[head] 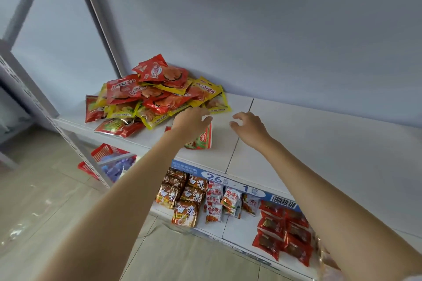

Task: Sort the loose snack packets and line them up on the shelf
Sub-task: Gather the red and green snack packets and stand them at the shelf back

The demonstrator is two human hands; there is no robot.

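- Lower shelf (230,226), nearest the camera: brown noodle packets (182,198) toward its left end, white-and-orange packets (226,201) next to them, dark red packets (285,232) toward its right end, all in rows.
- A blue label strip (239,183) runs along the front edge of the upper shelf (319,155), printed with "26", "1" and a barcode.
- Red basket (107,151) below the upper shelf's left end, holding blue and purple items that are too blurred to identify.
- Left hand (190,122): fingers extended and loosely spread, holding nothing. It is above a single red-and-green packet (202,140) that lies flat near the front edge of the upper shelf; contact with the packet cannot be determined.
- Right hand (247,128): fingers loosely curled, thumb apart, holding nothing, above bare shelf surface just right of the left hand.
- Loose snack packets (157,93): an unsorted heap of red and yellow packets at the back left corner of the upper shelf, against the rear wall (274,41). One red packet (117,126) lies at the heap's front edge.
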